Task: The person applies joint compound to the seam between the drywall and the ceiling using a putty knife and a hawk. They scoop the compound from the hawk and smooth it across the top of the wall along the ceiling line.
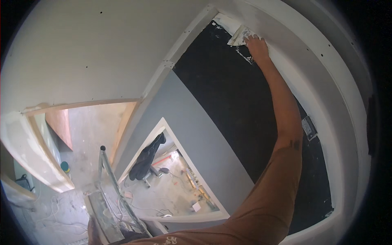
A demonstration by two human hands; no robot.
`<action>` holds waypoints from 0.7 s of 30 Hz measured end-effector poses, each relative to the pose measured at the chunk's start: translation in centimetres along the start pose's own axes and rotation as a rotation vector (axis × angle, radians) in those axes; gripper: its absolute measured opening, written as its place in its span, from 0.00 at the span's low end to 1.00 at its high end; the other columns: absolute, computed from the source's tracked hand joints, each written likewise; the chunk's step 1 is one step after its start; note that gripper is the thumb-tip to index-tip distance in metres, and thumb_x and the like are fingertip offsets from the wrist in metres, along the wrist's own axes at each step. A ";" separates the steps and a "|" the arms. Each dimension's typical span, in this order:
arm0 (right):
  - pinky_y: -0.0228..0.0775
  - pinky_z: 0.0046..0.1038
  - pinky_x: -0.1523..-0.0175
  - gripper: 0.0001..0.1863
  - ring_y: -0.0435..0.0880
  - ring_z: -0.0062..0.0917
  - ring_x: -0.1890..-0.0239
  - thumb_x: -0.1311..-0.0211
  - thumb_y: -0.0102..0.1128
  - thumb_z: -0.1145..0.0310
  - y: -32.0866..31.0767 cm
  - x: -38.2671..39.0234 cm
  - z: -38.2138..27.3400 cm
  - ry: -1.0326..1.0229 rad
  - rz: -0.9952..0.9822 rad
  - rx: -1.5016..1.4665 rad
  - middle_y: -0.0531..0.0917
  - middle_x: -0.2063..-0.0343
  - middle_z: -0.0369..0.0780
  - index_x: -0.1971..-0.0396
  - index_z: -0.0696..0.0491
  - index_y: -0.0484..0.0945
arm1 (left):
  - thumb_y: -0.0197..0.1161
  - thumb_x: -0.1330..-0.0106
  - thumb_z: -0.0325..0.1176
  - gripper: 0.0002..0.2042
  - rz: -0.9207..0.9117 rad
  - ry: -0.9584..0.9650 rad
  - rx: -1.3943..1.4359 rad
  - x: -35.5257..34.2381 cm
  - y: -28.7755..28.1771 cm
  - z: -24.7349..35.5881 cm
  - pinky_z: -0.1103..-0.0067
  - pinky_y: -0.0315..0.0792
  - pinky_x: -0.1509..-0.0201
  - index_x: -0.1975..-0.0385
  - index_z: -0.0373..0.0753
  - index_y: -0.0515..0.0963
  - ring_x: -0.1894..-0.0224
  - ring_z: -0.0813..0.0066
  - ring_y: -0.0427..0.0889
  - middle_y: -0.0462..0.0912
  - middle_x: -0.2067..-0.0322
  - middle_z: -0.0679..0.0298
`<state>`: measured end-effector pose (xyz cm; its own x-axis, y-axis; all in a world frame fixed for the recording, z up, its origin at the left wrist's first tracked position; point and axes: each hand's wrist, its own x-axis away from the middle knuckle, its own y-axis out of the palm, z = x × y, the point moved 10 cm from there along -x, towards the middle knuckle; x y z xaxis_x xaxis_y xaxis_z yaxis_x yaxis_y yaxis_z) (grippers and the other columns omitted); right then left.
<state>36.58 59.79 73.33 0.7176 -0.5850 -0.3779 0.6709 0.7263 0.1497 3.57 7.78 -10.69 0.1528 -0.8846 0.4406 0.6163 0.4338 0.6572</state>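
Observation:
My right arm reaches up across a matte black wall panel to its top corner. There my right hand is closed on a wide taping knife, its blade smeared with whitish compound and lying against the panel's edge. Patches of white compound mark the black surface beside the blade. Low in the picture my left hand shows only in part, wrapped against the side of a long metal mud pan. Its fingers are mostly hidden by the pan.
A metal tube railing rises beside the pan. A white-framed wall opening has a dark garment hanging at it. Left of that is a wood-framed doorway. A grey electrical box sits near my right elbow. Cables lie on the floor.

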 end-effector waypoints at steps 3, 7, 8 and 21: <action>0.77 0.37 0.50 0.17 0.80 0.26 0.47 0.35 0.56 0.68 -0.4 2.5 1.1 0.010 0.032 -0.060 0.82 0.53 0.32 0.47 0.44 0.81 | 0.47 0.23 0.53 0.27 -0.026 -0.013 -0.012 -0.3 0.2 0.1 0.71 0.79 0.49 0.38 0.36 0.69 0.54 0.68 0.83 0.82 0.53 0.58; 0.77 0.37 0.50 0.18 0.80 0.26 0.47 0.35 0.56 0.68 -1.3 4.4 2.0 0.011 0.031 0.000 0.82 0.53 0.33 0.46 0.44 0.81 | 0.47 0.23 0.54 0.27 -0.046 -0.007 -0.008 -0.4 0.6 0.2 0.71 0.79 0.50 0.38 0.36 0.69 0.55 0.68 0.83 0.82 0.53 0.58; 0.77 0.37 0.49 0.18 0.80 0.26 0.47 0.35 0.56 0.68 -1.4 5.1 2.3 0.005 0.011 -0.001 0.82 0.53 0.33 0.46 0.44 0.80 | 0.48 0.23 0.54 0.27 -0.055 -0.007 -0.006 -0.5 0.5 0.1 0.71 0.79 0.50 0.38 0.36 0.69 0.55 0.68 0.83 0.82 0.53 0.58; 0.75 0.37 0.46 0.22 0.77 0.28 0.41 0.35 0.55 0.69 -5.4 11.3 4.1 0.010 -0.125 0.002 0.79 0.43 0.35 0.41 0.44 0.78 | 0.47 0.23 0.54 0.28 -0.220 -0.026 0.023 0.4 3.8 1.7 0.70 0.81 0.51 0.37 0.35 0.68 0.56 0.67 0.84 0.82 0.53 0.57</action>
<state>41.86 47.73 72.02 0.6263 -0.6674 -0.4029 0.7556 0.6469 0.1029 4.70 9.40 -7.02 -0.0036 -0.9538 0.3003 0.6145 0.2348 0.7532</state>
